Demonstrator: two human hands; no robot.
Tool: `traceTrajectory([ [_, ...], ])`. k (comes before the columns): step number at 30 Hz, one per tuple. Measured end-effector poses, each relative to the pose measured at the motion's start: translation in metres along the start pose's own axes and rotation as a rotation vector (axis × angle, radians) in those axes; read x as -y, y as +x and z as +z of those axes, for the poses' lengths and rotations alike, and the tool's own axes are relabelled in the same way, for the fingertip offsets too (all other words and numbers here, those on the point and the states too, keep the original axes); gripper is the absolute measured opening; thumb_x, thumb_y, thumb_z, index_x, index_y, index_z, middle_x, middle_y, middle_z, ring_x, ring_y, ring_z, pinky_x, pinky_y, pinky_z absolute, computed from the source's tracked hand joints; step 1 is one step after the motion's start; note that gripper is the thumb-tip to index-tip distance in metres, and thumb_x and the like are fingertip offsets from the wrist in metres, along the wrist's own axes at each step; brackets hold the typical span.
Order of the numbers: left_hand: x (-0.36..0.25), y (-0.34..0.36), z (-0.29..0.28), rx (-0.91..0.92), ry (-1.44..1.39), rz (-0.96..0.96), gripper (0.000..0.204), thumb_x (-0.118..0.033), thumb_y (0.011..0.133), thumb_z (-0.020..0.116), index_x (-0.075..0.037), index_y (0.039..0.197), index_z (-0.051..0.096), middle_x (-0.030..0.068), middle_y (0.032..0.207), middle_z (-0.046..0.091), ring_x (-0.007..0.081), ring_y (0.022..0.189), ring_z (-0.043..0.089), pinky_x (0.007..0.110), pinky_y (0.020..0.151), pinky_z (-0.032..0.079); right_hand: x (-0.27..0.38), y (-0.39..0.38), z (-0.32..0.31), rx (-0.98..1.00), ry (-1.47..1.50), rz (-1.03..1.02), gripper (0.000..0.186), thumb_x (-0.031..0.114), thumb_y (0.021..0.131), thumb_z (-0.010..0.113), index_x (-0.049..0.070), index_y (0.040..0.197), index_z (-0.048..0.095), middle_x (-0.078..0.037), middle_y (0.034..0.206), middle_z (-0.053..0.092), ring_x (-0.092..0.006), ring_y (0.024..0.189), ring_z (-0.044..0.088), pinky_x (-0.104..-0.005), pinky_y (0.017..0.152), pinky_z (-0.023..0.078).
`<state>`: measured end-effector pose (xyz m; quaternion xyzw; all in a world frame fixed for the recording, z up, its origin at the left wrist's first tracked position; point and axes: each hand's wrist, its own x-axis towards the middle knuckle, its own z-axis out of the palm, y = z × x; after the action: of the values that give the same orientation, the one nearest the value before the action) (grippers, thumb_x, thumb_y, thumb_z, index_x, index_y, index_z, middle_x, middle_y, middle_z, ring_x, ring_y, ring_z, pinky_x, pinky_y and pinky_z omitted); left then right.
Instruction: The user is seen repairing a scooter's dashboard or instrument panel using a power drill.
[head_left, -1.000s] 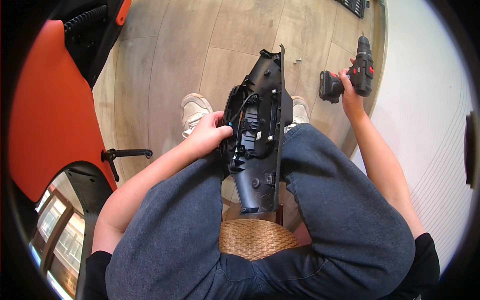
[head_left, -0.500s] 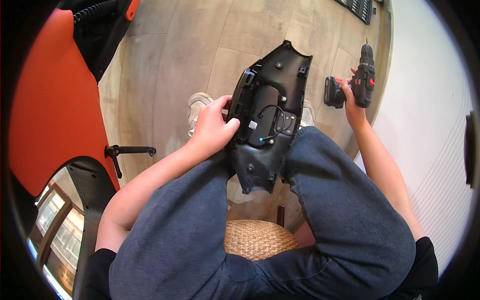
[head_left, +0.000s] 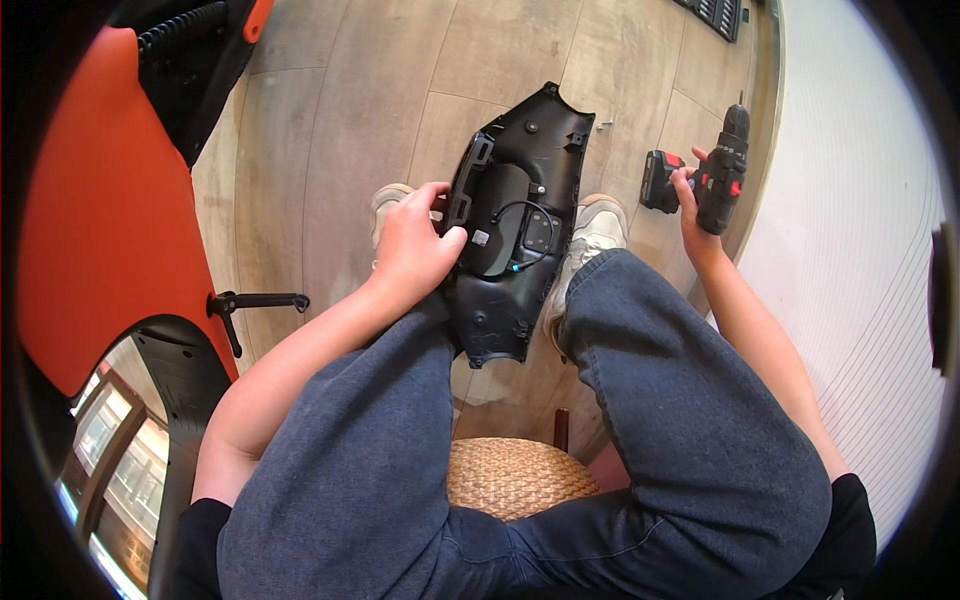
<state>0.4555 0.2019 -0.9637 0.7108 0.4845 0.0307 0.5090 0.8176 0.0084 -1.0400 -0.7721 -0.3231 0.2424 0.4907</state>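
Between my knees is a black plastic cover panel [head_left: 555, 160], its hollow inner side facing up. A thin black cable with a blue tip [head_left: 515, 267] curls over an oval housing in its middle. My left hand [head_left: 412, 238] grips the panel's left edge, thumb on top and the other fingers partly hidden at the rim. Off to the right, my right hand [head_left: 693, 210] is wrapped round the handle of a black and red cordless drill [head_left: 722, 180]. The drill's bit points away from me, apart from the panel.
At left stands a large orange and black body [head_left: 120, 220] with a black foot peg [head_left: 260, 301] sticking out. Small screws [head_left: 604, 125] lie on the wood floor beyond the panel. A tool case [head_left: 715, 15] is at the far right, by the white wall [head_left: 850, 200]. I sit on a woven stool [head_left: 515, 475].
The panel has shifted left and tilted flatter, uncovering my right shoe and the screws on the floor. My left hand has moved slightly left with it. The drill has come a little nearer to me.
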Motion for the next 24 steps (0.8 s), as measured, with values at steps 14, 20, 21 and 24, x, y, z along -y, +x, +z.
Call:
traceTrajectory([
  [14,0.002,0.007,0.01,-0.137,0.22,0.098,0.049,-0.013,0.075,0.068,0.005,0.12,0.062,0.0201,0.106,0.069,0.0292,0.083,0.071,0.039,0.08,0.058,0.127,0.049,-0.022,0.391,0.012,0.48,0.019,0.015,0.092,0.069,0.004,0.104,0.061,0.001,0.07,0.055,-0.0082,0.057,0.052,-0.0262,0.055,0.046],
  [20,0.003,0.003,-0.002,-0.107,0.218,-0.057,0.05,-0.016,0.075,0.07,0.004,0.12,0.062,0.0202,0.107,0.07,0.0309,0.095,0.07,0.041,0.088,0.056,0.221,0.026,0.025,0.763,0.054,0.829,0.027,0.01,0.088,0.069,0.0,0.113,0.064,0.001,0.068,0.056,-0.0072,0.05,0.05,-0.0259,0.047,0.044],
  [21,-0.002,0.006,0.001,-0.077,0.168,-0.122,0.05,-0.018,0.075,0.071,0.003,0.12,0.062,0.0201,0.109,0.071,0.0331,0.106,0.068,0.043,0.095,0.053,0.22,0.019,0.029,0.837,-0.025,0.763,0.029,0.009,0.087,0.07,0.0,0.114,0.065,0.0,0.07,0.059,-0.0099,0.053,0.055,-0.0275,0.051,0.048],
  [24,0.002,0.011,0.005,-0.089,0.198,-0.079,0.051,-0.018,0.074,0.072,0.003,0.12,0.062,0.0202,0.108,0.071,0.0332,0.105,0.068,0.043,0.095,0.053,0.199,0.0,0.048,0.868,-0.193,0.08,0.034,0.012,0.079,0.071,0.004,0.112,0.064,-0.015,0.086,0.073,-0.0313,0.079,0.071,-0.0414,0.081,0.056],
])
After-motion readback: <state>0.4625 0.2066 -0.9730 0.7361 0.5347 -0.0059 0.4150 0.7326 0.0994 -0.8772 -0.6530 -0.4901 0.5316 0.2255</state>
